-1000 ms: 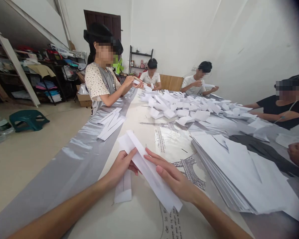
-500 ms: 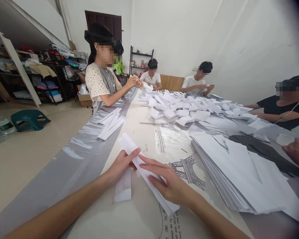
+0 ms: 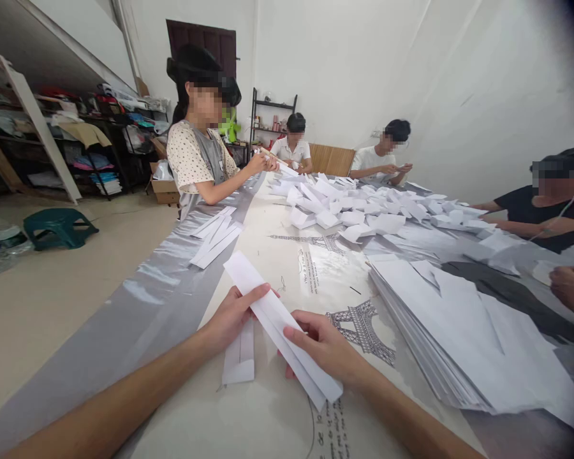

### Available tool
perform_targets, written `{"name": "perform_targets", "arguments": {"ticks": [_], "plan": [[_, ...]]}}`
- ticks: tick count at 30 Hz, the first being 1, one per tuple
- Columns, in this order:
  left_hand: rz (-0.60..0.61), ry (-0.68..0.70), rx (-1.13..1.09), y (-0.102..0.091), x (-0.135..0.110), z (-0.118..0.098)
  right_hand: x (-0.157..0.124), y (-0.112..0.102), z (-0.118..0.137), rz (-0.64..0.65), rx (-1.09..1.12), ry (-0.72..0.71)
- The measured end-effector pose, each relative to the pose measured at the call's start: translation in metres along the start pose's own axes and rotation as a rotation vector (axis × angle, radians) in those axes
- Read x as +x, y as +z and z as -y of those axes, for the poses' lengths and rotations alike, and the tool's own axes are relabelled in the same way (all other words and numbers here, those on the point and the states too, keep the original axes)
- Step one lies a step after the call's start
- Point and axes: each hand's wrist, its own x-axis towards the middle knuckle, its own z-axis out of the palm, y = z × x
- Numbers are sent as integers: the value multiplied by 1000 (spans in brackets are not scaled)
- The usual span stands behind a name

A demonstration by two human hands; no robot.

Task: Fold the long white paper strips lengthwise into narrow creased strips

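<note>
A folded strip of white paper (image 3: 272, 312) slants across the middle of the view, held up off the table by both hands. My left hand (image 3: 236, 315) grips its upper left part, thumb on top and fingers underneath. My right hand (image 3: 323, 347) pinches the lower right part, with the thumb on the upper face and fingertips showing below. A lengthwise crease runs along the strip, and its near end parts into two layers. Beneath my left hand lies another folded paper strip (image 3: 239, 363) on the tablecloth (image 3: 196, 408).
A thick stack of white sheets (image 3: 454, 331) lies to the right. Folded paper pieces (image 3: 358, 210) form a heap farther back. Several loose strips (image 3: 215, 236) lie at left near a person (image 3: 196, 140) handling paper. Other people sit around the table; a green stool (image 3: 60, 226) stands left.
My right hand has shifted from resting its fingers on top of the strip to pinching it, fingers now underneath. The strip is turned flatter toward me, showing its layers.
</note>
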Motion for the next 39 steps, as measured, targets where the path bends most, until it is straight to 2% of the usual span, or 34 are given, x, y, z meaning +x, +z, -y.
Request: {"name": "perform_targets", "arguments": {"ticks": [3,7,10,15,19,25,28,35,39], "plan": [[-4,-2,19,0,0,1,1,1,2,-38,28,74],[-7,9,91,1,0,5,1,1,2,-82,-26,39],[-58,18,143,0,1,7,2,-1,1,-126,-111,20],[-122,89,93,-8,6,0,1,-4,1,-131,-140,57],[-95,100,141,-10,6,-1,1,-6,1,-124,-86,49],[-44,38,180,7,-5,1,4,-4,0,-156,45,53],[-40,56,153,8,-5,1,3,-5,-2,-149,109,85],[-178,137,90,-2,5,5,1,-9,-3,-127,139,114],[-216,138,81,-1,4,7,3,-8,-2,-168,103,132]]}}
